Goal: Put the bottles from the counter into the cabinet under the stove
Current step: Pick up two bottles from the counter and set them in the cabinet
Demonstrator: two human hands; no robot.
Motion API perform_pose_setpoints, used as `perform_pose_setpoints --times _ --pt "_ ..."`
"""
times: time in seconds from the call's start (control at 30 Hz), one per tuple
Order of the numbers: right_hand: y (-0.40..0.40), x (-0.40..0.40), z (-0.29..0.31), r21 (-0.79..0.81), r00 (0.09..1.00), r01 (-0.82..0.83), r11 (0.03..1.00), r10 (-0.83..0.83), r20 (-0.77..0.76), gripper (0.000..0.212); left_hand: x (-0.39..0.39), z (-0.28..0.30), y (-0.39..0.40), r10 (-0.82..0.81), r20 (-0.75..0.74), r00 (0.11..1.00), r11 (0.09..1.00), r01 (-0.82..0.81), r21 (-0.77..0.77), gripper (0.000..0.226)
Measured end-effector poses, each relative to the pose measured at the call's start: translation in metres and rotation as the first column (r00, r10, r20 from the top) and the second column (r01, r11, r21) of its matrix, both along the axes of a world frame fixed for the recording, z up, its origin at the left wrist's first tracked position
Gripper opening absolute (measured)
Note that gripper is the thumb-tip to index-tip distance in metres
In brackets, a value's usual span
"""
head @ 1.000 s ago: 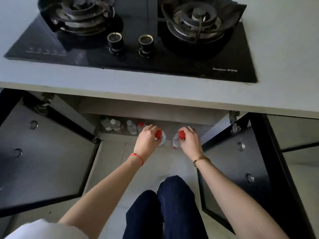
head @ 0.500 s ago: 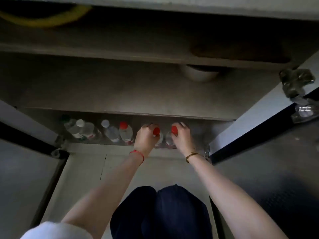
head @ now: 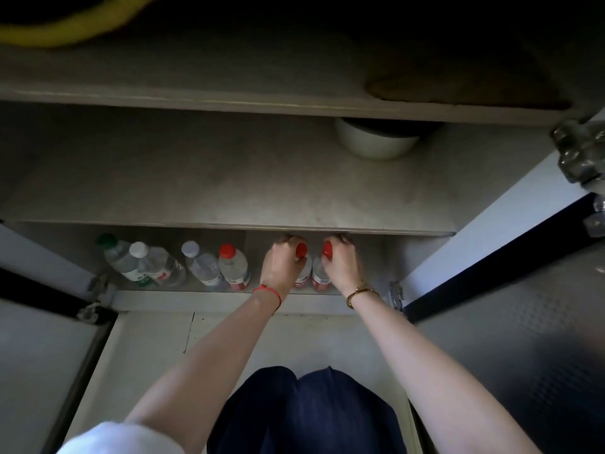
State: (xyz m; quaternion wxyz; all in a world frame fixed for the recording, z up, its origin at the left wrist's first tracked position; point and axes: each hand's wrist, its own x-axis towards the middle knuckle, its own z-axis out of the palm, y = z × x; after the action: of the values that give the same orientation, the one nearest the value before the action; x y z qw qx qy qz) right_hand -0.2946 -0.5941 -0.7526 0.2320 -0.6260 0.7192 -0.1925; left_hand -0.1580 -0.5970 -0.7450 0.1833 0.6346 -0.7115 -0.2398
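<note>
My left hand (head: 281,264) grips a red-capped clear bottle (head: 304,273) by its neck on the bottom shelf (head: 183,297) of the open cabinet. Right beside it, my right hand (head: 340,265) grips a second red-capped bottle (head: 319,277) the same way. Both bottles stand upright and touch each other. To their left stand several more bottles: one red-capped (head: 233,267), one white-capped (head: 202,265), another white-capped (head: 157,263) and a green-capped one (head: 119,259).
The middle shelf (head: 229,198) juts out over the bottles, with a white bowl (head: 376,142) at its back right. Open cabinet doors flank both sides, the left door (head: 36,371) and the right door (head: 523,339). My knees (head: 304,411) are below.
The view dropped from the stovetop into the cabinet. Both hands carried their bottles deeper in, onto the bottom shelf, and brought them closer together.
</note>
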Motion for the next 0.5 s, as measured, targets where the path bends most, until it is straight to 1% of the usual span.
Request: perform_pose_setpoints --times 0.1,0.2,0.33,0.4,0.5 --pt "0.009 0.0 0.0 0.005 1.0 0.002 1.0 -0.002 -0.001 0.039 0.001 0.004 0.003 0.001 0.001 1.0 0.999 -0.001 0.036 0.051" --pt "0.017 -0.001 0.012 0.029 0.999 0.013 1.0 -0.014 0.038 0.044 0.008 0.017 0.01 -0.011 0.004 1.0 0.998 0.01 0.067 0.057" --pt "0.035 0.001 0.043 0.076 0.996 0.025 0.997 -0.032 0.088 0.046 0.024 0.047 0.029 0.01 -0.023 1.0 0.997 -0.009 0.082 0.053" --pt "0.049 0.006 0.065 0.088 0.997 0.006 0.996 -0.013 0.079 0.045 0.033 0.072 0.044 0.021 -0.037 0.999 0.997 -0.018 0.081 0.049" --pt "0.071 0.017 0.11 0.098 0.999 -0.023 0.995 0.018 0.048 0.044 0.047 0.123 0.073 0.044 -0.051 0.998 0.998 -0.042 0.041 0.044"
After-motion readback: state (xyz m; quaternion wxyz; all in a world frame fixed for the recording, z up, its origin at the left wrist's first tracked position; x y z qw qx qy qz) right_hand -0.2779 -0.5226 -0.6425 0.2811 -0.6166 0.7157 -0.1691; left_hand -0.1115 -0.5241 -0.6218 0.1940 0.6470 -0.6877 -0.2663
